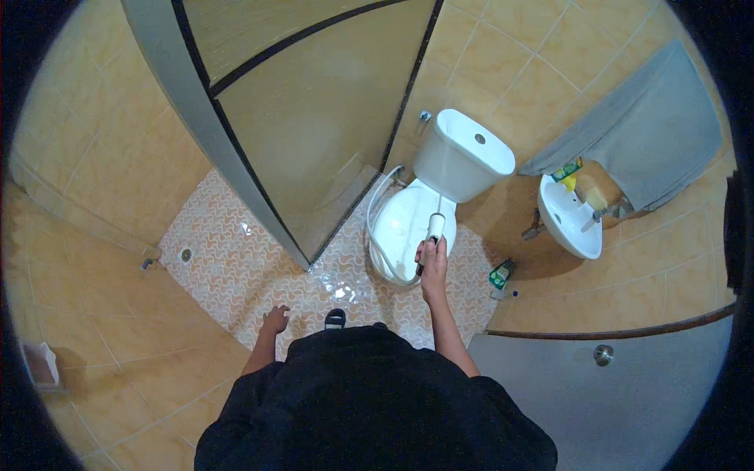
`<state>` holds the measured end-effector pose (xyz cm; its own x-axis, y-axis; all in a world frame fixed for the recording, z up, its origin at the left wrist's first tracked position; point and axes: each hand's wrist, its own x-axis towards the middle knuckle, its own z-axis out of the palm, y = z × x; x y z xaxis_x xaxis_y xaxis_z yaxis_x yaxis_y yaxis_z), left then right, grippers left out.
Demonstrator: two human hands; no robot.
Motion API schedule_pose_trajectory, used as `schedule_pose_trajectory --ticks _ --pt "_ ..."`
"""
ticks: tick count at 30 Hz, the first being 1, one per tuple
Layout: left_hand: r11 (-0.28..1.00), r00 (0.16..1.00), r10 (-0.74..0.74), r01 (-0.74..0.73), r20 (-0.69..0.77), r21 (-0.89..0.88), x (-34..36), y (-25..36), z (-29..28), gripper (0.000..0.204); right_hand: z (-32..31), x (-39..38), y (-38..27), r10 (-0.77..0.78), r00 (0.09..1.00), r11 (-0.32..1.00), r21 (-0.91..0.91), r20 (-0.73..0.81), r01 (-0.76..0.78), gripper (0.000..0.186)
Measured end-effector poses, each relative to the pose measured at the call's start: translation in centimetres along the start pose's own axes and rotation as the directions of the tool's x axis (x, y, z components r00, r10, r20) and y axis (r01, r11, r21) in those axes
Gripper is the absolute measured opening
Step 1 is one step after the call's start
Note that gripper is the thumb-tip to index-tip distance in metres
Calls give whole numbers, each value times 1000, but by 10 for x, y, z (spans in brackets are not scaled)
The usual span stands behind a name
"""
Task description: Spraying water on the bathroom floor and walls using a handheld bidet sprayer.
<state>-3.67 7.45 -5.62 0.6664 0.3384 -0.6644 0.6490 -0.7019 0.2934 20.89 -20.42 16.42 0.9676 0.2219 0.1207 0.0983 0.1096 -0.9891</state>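
Note:
My right hand [433,268] is wrapped around a bidet sprayer [437,225] with a white head and a dark lower part. It is held over the white toilet [398,224], whose lid is down. A white hose [369,220] runs from the wall beside the tank, loops along the toilet's left side and comes up near my right hand. My left hand [276,319] hangs low over the tiled floor, fingers slightly bent and apart, holding nothing.
A glass partition [314,118] with a grey frame [236,188] stands ahead left. To the right are a small white sink [565,220], a grey towel [660,133] and a green bottle [501,273] on the floor. A grey door [613,392] is at the near right. The patterned floor [228,259] looks wet.

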Motion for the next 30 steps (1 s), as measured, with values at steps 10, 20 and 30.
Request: schedule_pose_trajectory --ticks 10,20,30 --pt "995 994 96 -93 -50 47 22 -5 -4 31 9 2 20 76 997 991 -109 -16 -77 26" --pt "993 994 106 -104 -25 48 25 -9 -13 32 15 -8 -3 -118 990 980 -152 83 129 41" --pt "993 993 114 -113 -37 29 35 -11 -17 32 24 -17 -59 -289 950 938 -162 116 305 59"
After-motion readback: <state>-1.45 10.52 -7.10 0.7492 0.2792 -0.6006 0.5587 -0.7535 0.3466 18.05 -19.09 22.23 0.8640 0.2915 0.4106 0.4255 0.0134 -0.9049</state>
